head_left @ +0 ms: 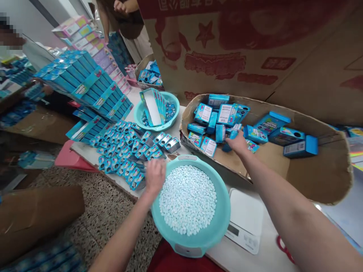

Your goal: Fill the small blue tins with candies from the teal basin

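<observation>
My right hand (238, 143) reaches into a low cut-down cardboard box (320, 181). Its fingers are closed on a small blue candy box (230, 140) among other loose blue boxes (227, 113). My left hand (155, 174) is blurred at the left rim of a turquoise basin (224, 223), beside rows of small upright blue boxes (124, 151) with round holes in their tops. Whether it holds anything is hidden by the blur. Pale round candies (188, 200) fill the bottom of the basin.
A white digital scale (246, 219) lies right of the basin, near red scissors handles (283, 247). Behind, a second basin (171, 122) holds folded display cartons (154, 107). Tall stacks of packed cartons (85, 83) rise at left. Other people stand at the back.
</observation>
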